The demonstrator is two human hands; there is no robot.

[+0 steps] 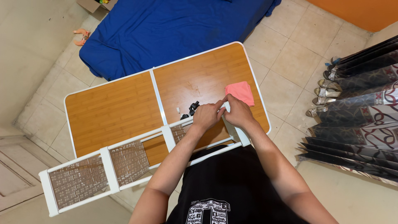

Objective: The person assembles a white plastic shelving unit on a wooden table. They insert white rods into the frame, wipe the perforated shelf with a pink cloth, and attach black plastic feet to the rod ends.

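Observation:
A long white plastic shelf frame point(105, 164) with clear patterned panels lies across the near edge of a wooden folding table point(120, 108). My left hand point(206, 115) and my right hand point(237, 111) meet at the frame's right end, fingers pinched together on a white bar there. Small black parts point(191, 109) and a tiny white piece point(178, 110) lie on the table just left of my left hand. A folded pink cloth point(240, 92) rests on the table beyond my right hand.
A mattress with a blue sheet point(166, 29) lies on the tiled floor behind the table. Patterned dark curtains point(365, 103) and several shoes point(327, 89) are at the right. Orange sandals point(81, 37) sit at far left beside a cardboard box point(93, 5).

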